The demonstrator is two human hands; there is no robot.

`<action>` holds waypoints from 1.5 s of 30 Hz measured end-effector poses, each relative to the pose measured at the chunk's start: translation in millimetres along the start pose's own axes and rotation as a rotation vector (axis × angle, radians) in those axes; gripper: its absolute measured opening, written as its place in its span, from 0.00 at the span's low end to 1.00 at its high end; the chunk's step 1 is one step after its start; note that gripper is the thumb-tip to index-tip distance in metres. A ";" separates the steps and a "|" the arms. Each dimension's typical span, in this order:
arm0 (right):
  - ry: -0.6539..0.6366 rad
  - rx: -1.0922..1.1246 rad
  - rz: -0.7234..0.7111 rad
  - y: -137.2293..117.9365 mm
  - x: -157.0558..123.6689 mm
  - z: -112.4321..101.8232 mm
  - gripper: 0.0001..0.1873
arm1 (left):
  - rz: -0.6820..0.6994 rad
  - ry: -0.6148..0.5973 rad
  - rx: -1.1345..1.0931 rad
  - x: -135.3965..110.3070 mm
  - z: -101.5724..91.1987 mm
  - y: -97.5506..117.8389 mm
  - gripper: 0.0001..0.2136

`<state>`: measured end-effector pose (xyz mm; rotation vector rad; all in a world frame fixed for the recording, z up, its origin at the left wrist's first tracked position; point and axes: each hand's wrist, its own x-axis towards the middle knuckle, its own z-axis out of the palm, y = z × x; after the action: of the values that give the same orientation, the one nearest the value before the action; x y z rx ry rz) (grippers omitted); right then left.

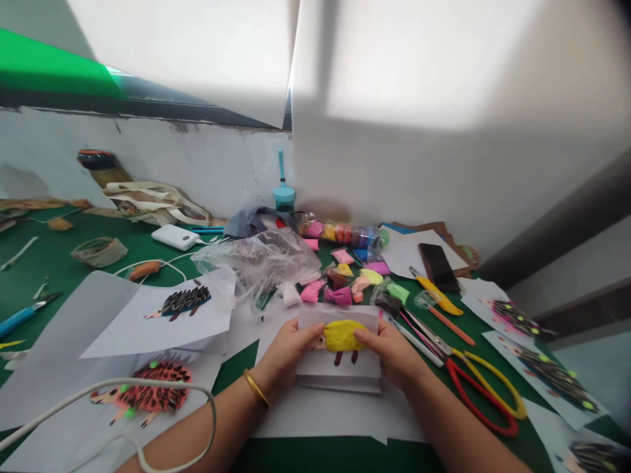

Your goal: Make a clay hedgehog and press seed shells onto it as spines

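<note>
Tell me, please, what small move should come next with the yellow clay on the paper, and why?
Probably press the yellow clay flatter and outward with both thumbs. The left hand and right hand grip the paper at either side with thumbs at the clay's edges, and it looks a thick lump above two brown legs, unlike the flat pink hedgehog.

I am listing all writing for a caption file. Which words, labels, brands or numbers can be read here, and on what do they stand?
No text can be read anywhere.
On the jar: too blurred to tell.
On the cloth bag: a print, too blurred.
On the phone: dark screen.
On the white sheet held by the left hand and right hand: only a yellow clay figure, no writing.
</note>
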<state>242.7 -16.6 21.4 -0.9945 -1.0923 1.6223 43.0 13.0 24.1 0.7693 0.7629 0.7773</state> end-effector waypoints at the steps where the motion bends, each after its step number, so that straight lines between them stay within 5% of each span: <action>1: -0.005 -0.005 0.000 0.0 -0.5 0.7 0.20 | 0.006 -0.004 0.010 -0.4 0.4 -0.8 0.20; 17: 0.006 -0.070 0.024 6.6 -0.6 -1.8 0.17 | 0.114 0.127 0.250 2.2 -11.5 10.1 0.27; 28: -0.033 -0.073 0.063 2.9 -2.8 5.4 0.20 | 0.037 0.129 0.402 2.9 -8.4 4.4 0.27; 31: -0.001 -0.086 0.066 2.7 -1.9 0.0 0.21 | 0.038 0.082 0.331 2.3 -12.5 11.8 0.32; 35: -0.070 -0.072 0.128 0.6 -3.3 -3.0 0.22 | 0.030 0.077 0.216 2.6 -19.8 25.6 0.25; 37: -0.126 -0.079 0.187 0.4 -4.3 -1.4 0.22 | 0.006 0.038 0.306 2.8 -22.6 28.6 0.23; 42: -0.109 -0.183 0.183 4.7 -5.0 3.8 0.19 | -0.091 -0.308 0.622 2.8 -25.2 22.5 0.17; 45: -0.097 -0.221 0.176 5.7 -4.9 4.1 0.18 | -0.085 -0.291 0.742 3.6 -24.3 17.3 0.14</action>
<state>238.8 -23.2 17.7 -1.1947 -1.3025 1.7322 19.6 31.7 25.1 1.4682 0.8135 0.2743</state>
